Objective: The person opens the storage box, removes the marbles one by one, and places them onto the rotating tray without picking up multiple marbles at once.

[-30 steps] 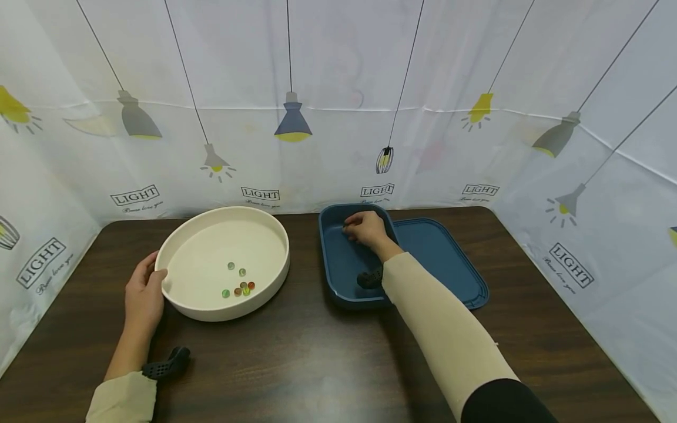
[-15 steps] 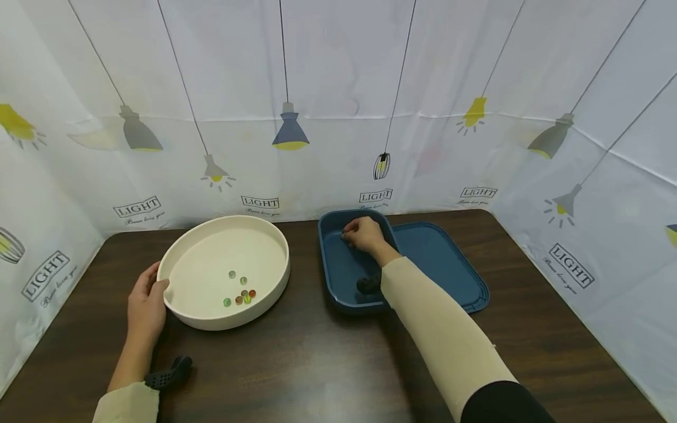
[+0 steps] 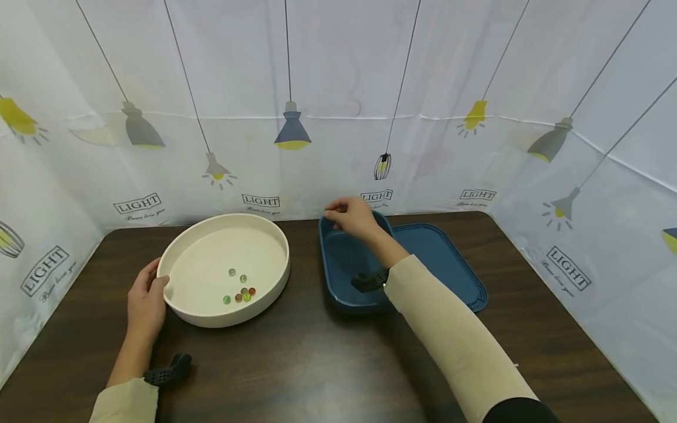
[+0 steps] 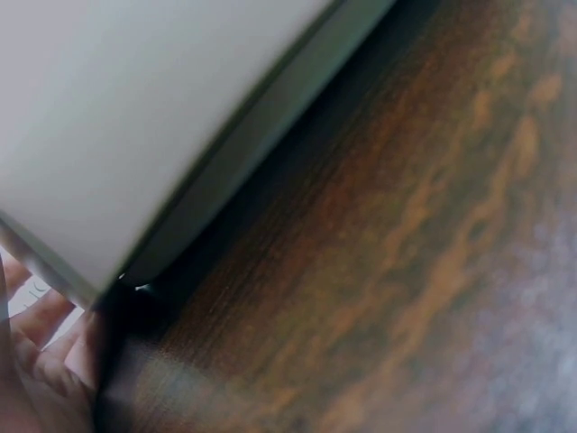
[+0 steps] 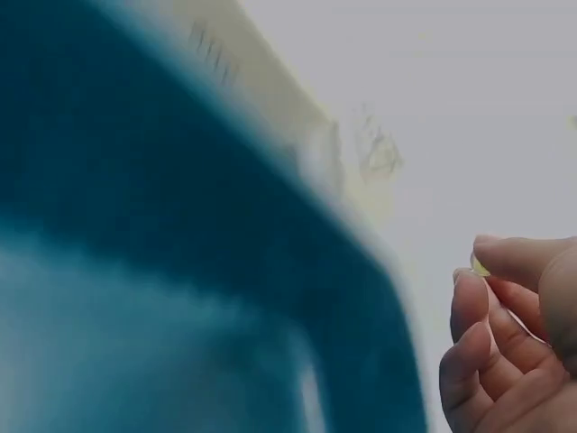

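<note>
My left hand [image 3: 145,305] holds the round cream tray [image 3: 206,252] at its left side, thumb over the rim and fingers along the outer wall. Several glass marbles, green, clear and reddish, lie in the tray's front half; one is a green marble [image 3: 227,299]. In the left wrist view the fingers [image 4: 54,338] meet the pale wall. My right hand [image 3: 355,218] is raised over the far left corner of the blue rectangular container [image 3: 338,264]. Between its thumb and index fingertip it pinches a small clear yellowish marble [image 5: 480,266], mostly covered by the fingers.
A flat blue lid [image 3: 441,264] lies to the right of the container, partly behind it. All stand on a dark wooden table [image 3: 296,358]. A white curtain with printed lamps [image 3: 293,126] rises at the table's back edge. Each wrist wears a black band [image 3: 168,371].
My right hand has risen from inside the blue container to its far left rim, with the marble in its fingertips. The left hand and tray stay in place.
</note>
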Motion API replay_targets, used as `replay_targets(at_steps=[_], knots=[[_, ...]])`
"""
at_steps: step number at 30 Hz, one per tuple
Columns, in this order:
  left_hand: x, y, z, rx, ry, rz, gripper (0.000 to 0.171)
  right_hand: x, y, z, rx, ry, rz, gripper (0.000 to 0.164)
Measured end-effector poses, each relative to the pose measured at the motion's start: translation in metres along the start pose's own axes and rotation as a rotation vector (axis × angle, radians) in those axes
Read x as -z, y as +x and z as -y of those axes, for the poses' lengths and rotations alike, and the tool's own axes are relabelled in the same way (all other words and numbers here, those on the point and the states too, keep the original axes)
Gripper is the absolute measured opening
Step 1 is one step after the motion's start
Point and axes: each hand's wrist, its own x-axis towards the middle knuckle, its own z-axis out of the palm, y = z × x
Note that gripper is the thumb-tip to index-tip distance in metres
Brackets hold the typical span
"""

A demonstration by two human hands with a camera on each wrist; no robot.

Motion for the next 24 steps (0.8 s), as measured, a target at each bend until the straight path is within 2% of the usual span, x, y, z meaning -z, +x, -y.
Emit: replay_targets(at_steps=[4, 7, 14, 19, 21, 24], knots=[[-0.001, 0.003, -0.002, -0.002, -0.005, 0.001, 0.053, -0.013, -0.005, 0.034, 0.083, -0.009, 0.027, 0.024], [-0.001, 0.005, -0.003, -0.008, -0.015, 0.002, 0.053, -0.029, -0.007, 0.052, 0.132, -0.035, 0.060, 0.024], [0.000, 0.003, -0.002, 0.002, -0.002, 0.002, 0.054, -0.087, -0.010, 0.060, 0.106, -0.038, 0.182, 0.026], [0.003, -0.001, 0.002, 0.002, 0.003, -0.001, 0.053, -0.128, -0.010, 0.061, 0.200, -0.312, 0.234, 0.019], [0.002, -0.002, 0.003, -0.004, 0.000, -0.007, 0.053, -0.138, -0.010, 0.060, 0.234, -0.443, 0.249, 0.016], [0.000, -0.002, 0.002, -0.007, -0.013, -0.014, 0.052, -0.148, -0.009, 0.058, 0.249, -0.582, 0.270, 0.013]])
